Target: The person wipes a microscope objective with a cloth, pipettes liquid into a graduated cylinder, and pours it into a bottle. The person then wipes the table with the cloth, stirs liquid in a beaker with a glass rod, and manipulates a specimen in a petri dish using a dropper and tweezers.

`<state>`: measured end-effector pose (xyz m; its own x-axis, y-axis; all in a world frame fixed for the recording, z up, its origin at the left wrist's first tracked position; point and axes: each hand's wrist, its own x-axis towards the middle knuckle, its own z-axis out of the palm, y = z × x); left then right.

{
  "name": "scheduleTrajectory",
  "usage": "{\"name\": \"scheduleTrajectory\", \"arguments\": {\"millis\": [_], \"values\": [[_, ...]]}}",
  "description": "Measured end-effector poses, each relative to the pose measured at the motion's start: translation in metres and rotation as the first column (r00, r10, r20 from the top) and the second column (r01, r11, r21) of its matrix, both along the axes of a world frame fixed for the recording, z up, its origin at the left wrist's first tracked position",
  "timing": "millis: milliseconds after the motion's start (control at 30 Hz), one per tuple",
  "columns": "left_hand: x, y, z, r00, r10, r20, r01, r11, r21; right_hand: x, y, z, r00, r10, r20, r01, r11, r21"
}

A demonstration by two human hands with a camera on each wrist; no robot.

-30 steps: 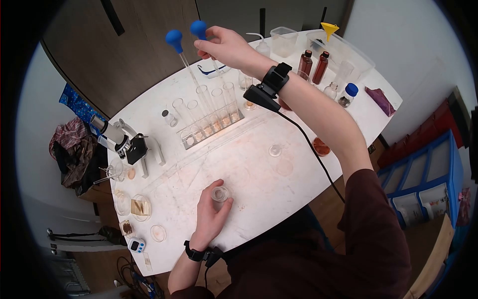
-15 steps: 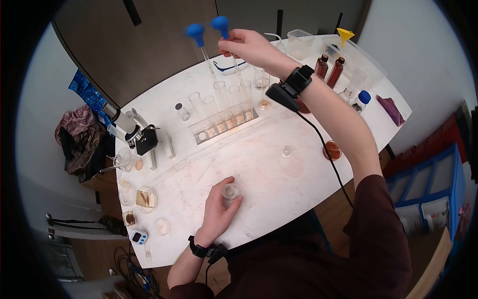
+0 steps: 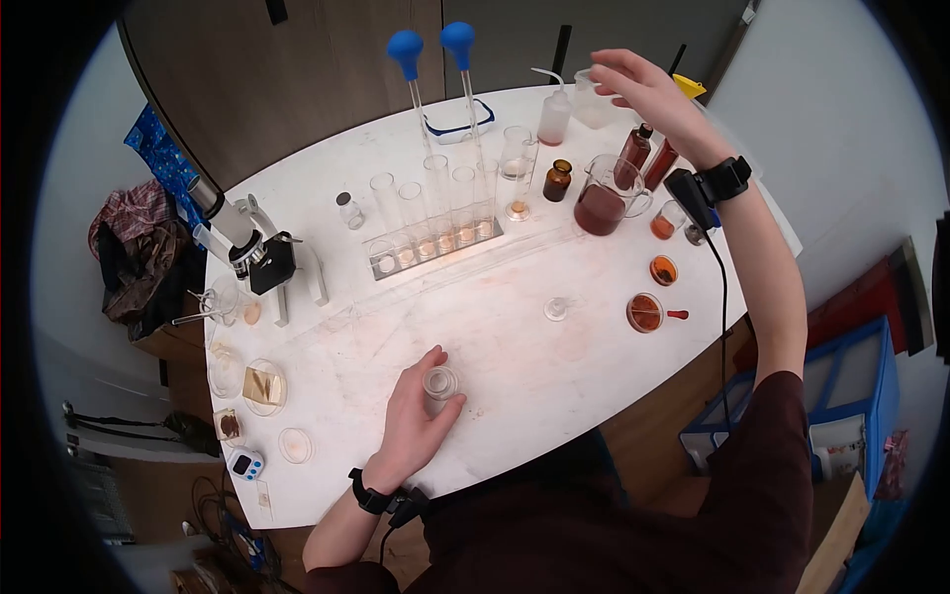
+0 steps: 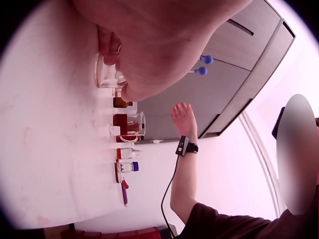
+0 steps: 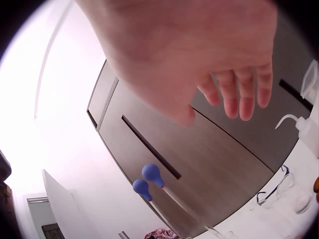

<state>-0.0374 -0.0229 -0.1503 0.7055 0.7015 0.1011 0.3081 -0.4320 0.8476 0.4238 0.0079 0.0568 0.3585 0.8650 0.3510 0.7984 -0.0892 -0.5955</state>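
My left hand (image 3: pixel 414 418) rests on the table with fingers and thumb curled round a small clear glass jar (image 3: pixel 441 382). In the left wrist view the jar (image 4: pixel 103 74) shows partly behind the fingers. My right hand (image 3: pixel 648 97) is raised over the back right of the table, fingers loosely extended and holding nothing. Below it stand a dark red bottle (image 3: pixel 636 147) and a translucent container (image 3: pixel 592 102). Two glass pipettes with blue rubber bulbs (image 3: pixel 458 41) stand upright in the test tube rack (image 3: pixel 440 252), among tubes with pale orange contents at the bottom.
A microscope (image 3: pixel 262 252) stands at the left, above several petri dishes and a timer (image 3: pixel 245 463). On the right are a glass jug (image 3: pixel 601 208) of dark red liquid, a brown bottle (image 3: pixel 557 181), a wash bottle (image 3: pixel 554 121) and two dishes of orange-red material (image 3: pixel 645 313).
My right hand has let go of the blue-bulbed pipette and moved right, away from the rack. The left hand stays round the glass jar. The head view has shifted slightly.
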Motion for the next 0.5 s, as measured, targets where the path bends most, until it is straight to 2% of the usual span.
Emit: {"name": "scheduleTrajectory", "arguments": {"millis": [33, 100, 133, 167, 200, 233, 300, 433, 500], "values": [[0.0, 0.0, 0.0, 1.0, -0.002, -0.011, 0.002, 1.0, -0.002, 0.015, -0.011, -0.001, 1.0, 0.001, 0.008, -0.001, 1.0, -0.007], [0.001, -0.001, 0.0, 1.0, -0.001, -0.01, 0.001, 1.0, -0.003, 0.034, -0.027, -0.006, 0.981, -0.081, 0.174, 0.112, 0.978, -0.174], [0.0, 0.0, 0.0, 1.0, 0.001, -0.015, -0.001, 1.0, 0.005, 0.028, -0.033, -0.005, 0.981, -0.078, 0.175, 0.109, 0.978, -0.175], [0.0, 0.0, -0.001, 1.0, 0.005, -0.014, -0.005, 1.0, 0.006, 0.018, -0.045, -0.005, 0.96, -0.094, 0.265, 0.195, 0.901, -0.387], [0.0, 0.0, -0.002, 1.0, 0.004, -0.012, -0.004, 1.0, 0.01, 0.009, -0.055, -0.007, 0.931, -0.089, 0.354, 0.289, 0.771, -0.567], [0.0, 0.0, -0.003, 1.0, 0.001, -0.011, -0.001, 1.0, 0.015, 0.006, -0.061, -0.014, 0.894, -0.036, 0.447, 0.333, 0.721, -0.608], [0.0, 0.0, -0.001, 1.0, -0.002, -0.018, 0.002, 1.0, 0.016, 0.017, -0.07, -0.036, 0.814, 0.06, 0.578, 0.41, 0.646, -0.644], [0.001, -0.001, -0.002, 1.0, 0.0, -0.022, 0.001, 1.0, 0.016, 0.034, -0.072, -0.066, 0.777, 0.069, 0.625, 0.429, 0.669, -0.607], [0.001, 0.0, -0.002, 1.0, -0.001, -0.015, 0.001, 1.0, 0.004, 0.04, -0.069, -0.073, 0.721, 0.106, 0.685, 0.433, 0.702, -0.565]]}}
